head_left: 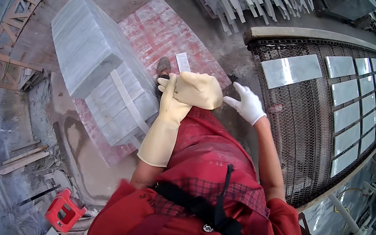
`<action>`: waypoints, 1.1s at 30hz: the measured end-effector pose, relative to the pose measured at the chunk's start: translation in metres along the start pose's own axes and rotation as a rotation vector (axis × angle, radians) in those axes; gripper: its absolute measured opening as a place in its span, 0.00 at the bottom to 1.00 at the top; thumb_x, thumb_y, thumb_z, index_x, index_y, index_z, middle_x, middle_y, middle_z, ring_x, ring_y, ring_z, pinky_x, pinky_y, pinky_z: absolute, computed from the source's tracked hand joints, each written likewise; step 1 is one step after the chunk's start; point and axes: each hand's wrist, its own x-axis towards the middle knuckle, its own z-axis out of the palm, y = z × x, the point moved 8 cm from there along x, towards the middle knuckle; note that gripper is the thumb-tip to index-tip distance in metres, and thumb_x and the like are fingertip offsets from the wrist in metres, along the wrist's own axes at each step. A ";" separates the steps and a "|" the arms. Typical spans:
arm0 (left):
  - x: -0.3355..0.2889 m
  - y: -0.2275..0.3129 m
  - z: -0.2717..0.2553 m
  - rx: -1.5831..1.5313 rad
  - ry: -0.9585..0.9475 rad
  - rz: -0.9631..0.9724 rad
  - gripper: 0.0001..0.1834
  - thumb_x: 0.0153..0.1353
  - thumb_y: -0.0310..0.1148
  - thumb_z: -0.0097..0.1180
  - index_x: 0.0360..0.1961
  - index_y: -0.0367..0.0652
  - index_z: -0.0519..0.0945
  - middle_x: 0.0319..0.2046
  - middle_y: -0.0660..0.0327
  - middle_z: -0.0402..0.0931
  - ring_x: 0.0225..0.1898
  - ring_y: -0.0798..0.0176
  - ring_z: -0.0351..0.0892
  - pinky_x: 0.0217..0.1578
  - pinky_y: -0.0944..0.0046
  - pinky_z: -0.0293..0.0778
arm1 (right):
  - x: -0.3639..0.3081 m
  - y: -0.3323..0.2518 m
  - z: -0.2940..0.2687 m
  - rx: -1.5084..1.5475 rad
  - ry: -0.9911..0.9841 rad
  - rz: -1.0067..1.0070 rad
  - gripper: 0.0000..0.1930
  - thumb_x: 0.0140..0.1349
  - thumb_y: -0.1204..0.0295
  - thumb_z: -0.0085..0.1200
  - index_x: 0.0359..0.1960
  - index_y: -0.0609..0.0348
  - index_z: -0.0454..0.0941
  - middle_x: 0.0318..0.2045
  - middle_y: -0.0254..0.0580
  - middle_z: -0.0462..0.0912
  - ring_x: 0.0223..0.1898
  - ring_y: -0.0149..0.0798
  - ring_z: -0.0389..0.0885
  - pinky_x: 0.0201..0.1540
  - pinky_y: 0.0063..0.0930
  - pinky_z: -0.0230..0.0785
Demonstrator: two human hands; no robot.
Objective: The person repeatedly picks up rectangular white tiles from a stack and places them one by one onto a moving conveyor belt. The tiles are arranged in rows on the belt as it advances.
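the left hand (168, 95), in a long cream rubber glove, appears to grip a loose cream glove (202, 90), though its fingers are partly hidden. that loose glove lies in front of the red apron (218, 142), its right end just beside the right hand (249, 107), which is white-gloved and holds its fingers spread. a stack of grey slabs (85, 45) stands close on the left, on a red board (176, 36); a mesh conveyor (274, 107) bearing pale tiles (291, 70) flanks the right.
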 end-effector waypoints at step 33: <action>0.025 -0.036 -0.051 0.697 0.251 -0.026 0.33 0.75 0.47 0.55 0.74 0.44 0.64 0.72 0.40 0.63 0.70 0.37 0.67 0.64 0.36 0.72 | -0.044 -0.001 -0.089 0.541 0.715 -0.063 0.06 0.61 0.77 0.67 0.38 0.63 0.84 0.31 0.40 0.82 0.34 0.32 0.80 0.41 0.27 0.74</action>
